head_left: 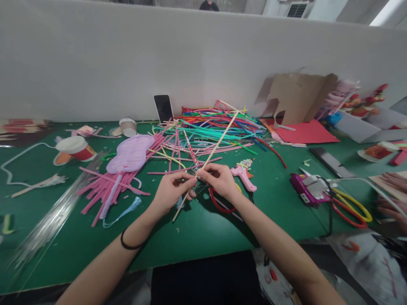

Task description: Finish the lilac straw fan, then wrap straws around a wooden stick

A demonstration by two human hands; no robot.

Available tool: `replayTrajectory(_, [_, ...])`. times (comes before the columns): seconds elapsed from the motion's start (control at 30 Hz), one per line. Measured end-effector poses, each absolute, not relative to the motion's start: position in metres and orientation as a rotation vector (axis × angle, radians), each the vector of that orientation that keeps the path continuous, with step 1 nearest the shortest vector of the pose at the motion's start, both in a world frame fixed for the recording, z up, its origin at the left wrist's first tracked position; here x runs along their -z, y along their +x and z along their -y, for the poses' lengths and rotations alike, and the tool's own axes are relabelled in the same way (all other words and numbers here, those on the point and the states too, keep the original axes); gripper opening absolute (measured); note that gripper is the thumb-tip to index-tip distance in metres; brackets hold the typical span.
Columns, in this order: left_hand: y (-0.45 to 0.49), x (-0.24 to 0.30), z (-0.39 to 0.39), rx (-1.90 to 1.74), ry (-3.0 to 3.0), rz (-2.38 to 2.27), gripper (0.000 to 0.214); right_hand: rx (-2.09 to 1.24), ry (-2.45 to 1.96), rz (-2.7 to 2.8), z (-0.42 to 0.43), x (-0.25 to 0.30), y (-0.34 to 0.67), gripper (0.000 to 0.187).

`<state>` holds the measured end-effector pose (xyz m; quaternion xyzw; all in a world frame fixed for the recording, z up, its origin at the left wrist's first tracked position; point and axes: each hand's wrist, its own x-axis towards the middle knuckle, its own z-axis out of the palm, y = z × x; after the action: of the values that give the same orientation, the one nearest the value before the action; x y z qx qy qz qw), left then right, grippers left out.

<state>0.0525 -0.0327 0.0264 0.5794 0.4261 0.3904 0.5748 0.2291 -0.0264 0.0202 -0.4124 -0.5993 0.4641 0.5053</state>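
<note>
My left hand [173, 191] and my right hand [218, 180] meet over the green table [197, 228], fingers pinched together. Both grip a long thin wooden stick [213, 150] that slants from near my left wrist up to the right over the straw pile. A red-striped stick [190, 150] crosses it where my fingertips meet. A black band circles my left wrist. Red-handled scissors [219, 205] lie just under my right hand.
Colourful straws [219, 125] pile behind my hands, pink strips [104, 188] and a lilac eye mask [132, 153] to the left. A pink glue gun [244, 174], purple glue gun [307, 190], phone [163, 108], cups [74, 148], cardboard [295, 97] and another person's hands [392, 197] lie around.
</note>
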Motion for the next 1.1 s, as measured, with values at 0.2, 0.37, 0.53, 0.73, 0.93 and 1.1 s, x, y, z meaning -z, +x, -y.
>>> replayTrajectory(0.2, [0.052,-0.026,0.032,-0.955,1.377,-1.015,0.024,-1.140,-0.965,1.465,0.026,-0.017,0.228,0.029])
replayTrajectory(0.37, [0.053,-0.026,0.033,-0.968,1.374,-1.030,0.023,-1.153,-0.945,1.458,0.025,-0.015,0.228,0.028])
replayTrajectory(0.53, [0.054,-0.024,0.032,-0.976,1.354,-1.025,0.024,-1.154,-0.947,1.469,0.025,-0.016,0.229,0.027])
replayTrajectory(0.73, [0.054,-0.023,0.032,-0.955,1.314,-1.017,0.024,-1.114,-0.941,1.505,0.025,-0.016,0.229,0.026])
replayTrajectory(0.93, [0.060,-0.027,0.036,-0.953,1.267,-0.995,0.025,-1.097,-0.932,1.499,0.026,-0.018,0.228,0.029])
replayTrajectory(1.1, [0.065,-0.027,0.037,-0.984,1.234,-1.010,0.028,-1.108,-0.942,1.460,0.027,-0.017,0.225,0.028])
